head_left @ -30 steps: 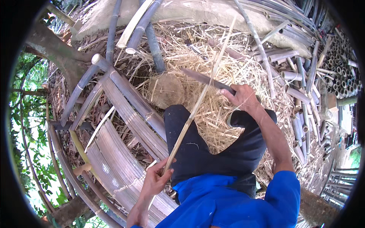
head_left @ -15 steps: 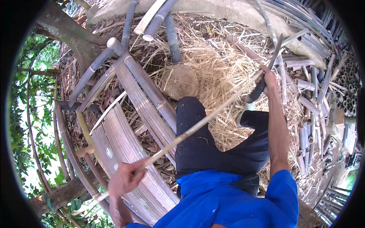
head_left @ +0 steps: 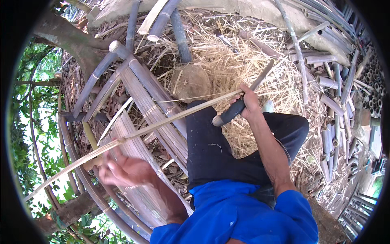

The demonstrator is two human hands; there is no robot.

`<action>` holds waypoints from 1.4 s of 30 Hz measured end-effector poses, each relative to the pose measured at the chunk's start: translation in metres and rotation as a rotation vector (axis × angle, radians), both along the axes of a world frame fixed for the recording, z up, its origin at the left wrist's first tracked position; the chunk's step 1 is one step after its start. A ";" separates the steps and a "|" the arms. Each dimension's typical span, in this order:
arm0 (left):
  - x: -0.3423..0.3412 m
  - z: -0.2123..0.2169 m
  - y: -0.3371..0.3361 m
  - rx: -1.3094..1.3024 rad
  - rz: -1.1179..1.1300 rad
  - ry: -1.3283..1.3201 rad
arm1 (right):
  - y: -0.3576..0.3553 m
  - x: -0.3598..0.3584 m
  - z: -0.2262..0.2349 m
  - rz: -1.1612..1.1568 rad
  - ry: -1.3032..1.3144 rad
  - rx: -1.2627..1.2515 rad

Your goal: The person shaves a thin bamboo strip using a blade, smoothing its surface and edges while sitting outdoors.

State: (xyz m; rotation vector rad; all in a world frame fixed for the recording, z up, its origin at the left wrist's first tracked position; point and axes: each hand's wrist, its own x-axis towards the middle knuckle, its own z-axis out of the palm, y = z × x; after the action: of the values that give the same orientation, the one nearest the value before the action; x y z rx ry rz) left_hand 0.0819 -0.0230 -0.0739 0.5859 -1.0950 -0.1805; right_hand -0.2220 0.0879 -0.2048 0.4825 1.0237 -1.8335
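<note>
A long, thin bamboo strip [head_left: 162,123] runs slantwise across my lap, its far left end reaching past the bench. My right hand [head_left: 252,106] is closed around the dark-wrapped handle of a long-bladed knife [head_left: 263,75], and its thumb and fingers also pinch the strip's right end. The blade points up and right, over the shavings. My left hand [head_left: 129,170], somewhat blurred, is open with fingers apart just below the strip, close to it; whether a fingertip touches it I cannot tell.
A slatted bamboo bench [head_left: 151,110] stands at my left. Ahead are a round wood block [head_left: 191,81] and a heap of pale shavings [head_left: 227,53]. Cut bamboo poles [head_left: 321,59] lie at the right. A tree trunk [head_left: 77,40] rises at far left.
My right hand, with the knife, has come left and down toward my lap. My left hand has let go of the strip and opened. The strip has shifted left.
</note>
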 end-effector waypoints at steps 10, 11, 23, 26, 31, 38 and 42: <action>-0.024 0.070 0.000 0.076 -0.674 0.226 | 0.016 0.031 0.008 0.854 0.784 0.240; -0.017 0.080 0.000 0.047 -0.652 0.230 | 0.024 0.030 0.001 0.863 0.780 0.234; -0.055 0.080 -0.012 0.017 -0.815 0.141 | 0.046 0.016 -0.032 1.085 1.309 0.400; -0.073 0.074 -0.015 -0.006 -0.799 0.130 | 0.045 0.009 -0.034 1.047 1.283 0.360; -0.113 0.030 -0.030 0.074 -0.559 -0.035 | 0.026 -0.005 -0.023 1.008 1.531 0.472; -0.135 0.022 -0.028 -0.033 -0.858 0.077 | -0.021 0.008 -0.025 0.819 1.485 0.386; -0.143 0.023 -0.025 -0.072 -0.780 0.084 | -0.029 0.017 -0.029 0.740 1.554 0.280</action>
State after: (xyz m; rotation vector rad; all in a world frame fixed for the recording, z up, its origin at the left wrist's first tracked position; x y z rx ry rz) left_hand -0.0610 -0.0481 -0.0510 0.0584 -1.1968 -0.8287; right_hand -0.2048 0.0591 -0.2341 -1.2655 2.0508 -1.1266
